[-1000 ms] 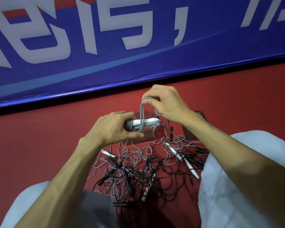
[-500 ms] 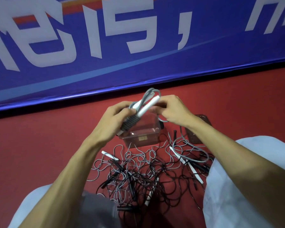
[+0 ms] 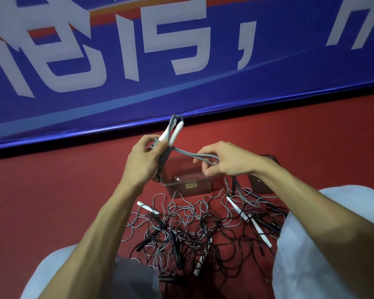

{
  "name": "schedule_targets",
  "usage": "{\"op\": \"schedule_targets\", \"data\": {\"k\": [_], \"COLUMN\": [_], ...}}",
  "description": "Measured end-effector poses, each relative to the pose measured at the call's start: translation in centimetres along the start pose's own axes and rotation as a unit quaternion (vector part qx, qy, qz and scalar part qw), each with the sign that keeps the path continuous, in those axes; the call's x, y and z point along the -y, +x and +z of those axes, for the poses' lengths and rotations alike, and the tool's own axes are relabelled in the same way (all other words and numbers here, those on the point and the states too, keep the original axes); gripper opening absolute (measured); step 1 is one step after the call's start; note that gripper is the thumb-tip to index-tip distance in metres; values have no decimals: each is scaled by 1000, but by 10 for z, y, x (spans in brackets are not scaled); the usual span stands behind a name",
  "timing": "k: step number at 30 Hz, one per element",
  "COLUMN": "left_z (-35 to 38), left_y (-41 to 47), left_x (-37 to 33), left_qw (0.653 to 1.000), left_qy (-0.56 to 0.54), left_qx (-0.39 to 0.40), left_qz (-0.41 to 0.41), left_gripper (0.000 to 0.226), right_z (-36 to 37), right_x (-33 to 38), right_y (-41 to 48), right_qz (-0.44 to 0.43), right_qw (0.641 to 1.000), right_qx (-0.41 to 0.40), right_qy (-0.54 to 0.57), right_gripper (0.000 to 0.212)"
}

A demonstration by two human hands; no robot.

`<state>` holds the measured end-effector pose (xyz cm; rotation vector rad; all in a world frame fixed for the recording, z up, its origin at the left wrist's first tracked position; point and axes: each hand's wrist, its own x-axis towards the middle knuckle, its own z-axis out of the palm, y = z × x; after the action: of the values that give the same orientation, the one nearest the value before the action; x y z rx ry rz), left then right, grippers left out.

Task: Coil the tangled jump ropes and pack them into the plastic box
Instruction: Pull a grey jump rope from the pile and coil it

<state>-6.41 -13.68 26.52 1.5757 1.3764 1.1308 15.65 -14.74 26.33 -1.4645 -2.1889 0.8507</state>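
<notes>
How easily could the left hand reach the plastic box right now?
Probably yes: the left hand grips the wrapped rope over the edge of the open plastic box, nothing between them. The right hand pinches the rope's loose loop.

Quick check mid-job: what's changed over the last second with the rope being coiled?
The left hand has tipped the paired handles from level to pointing up toward the banner, still gripping them. The right hand has swung from above them out to the right, pinching the grey cord over the plastic box. The plastic box and tangled pile lie unchanged.
</notes>
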Motion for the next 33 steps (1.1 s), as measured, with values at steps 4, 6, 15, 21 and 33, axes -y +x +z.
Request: {"op": "schedule_targets", "data": {"k": [4, 6, 15, 21, 33], "left_z": [-5, -5, 0, 14, 29], "left_y": [2, 1, 7, 2, -17], "left_x": [7, 8, 11, 16, -3], "left_qw": [981, 970, 876, 826, 808], "left_qy": [180, 233, 453, 501, 502], "left_qx": [-9, -2, 47, 163, 216], "left_qz": [67, 74, 160, 203, 219], "left_gripper": [25, 35, 37, 39, 79], "right_z": [-1, -4, 0, 5, 0], "right_x": [11, 18, 18, 21, 10], "right_y": [-3, -7, -10, -10, -5], "right_qz": [-6, -11, -68, -137, -104], "right_qw": [1000, 997, 983, 973, 979], "right_qx": [14, 18, -65, -82, -166], "right_qy": [-25, -76, -158, -167, 47], "right_gripper": [32, 36, 24, 26, 35]}}
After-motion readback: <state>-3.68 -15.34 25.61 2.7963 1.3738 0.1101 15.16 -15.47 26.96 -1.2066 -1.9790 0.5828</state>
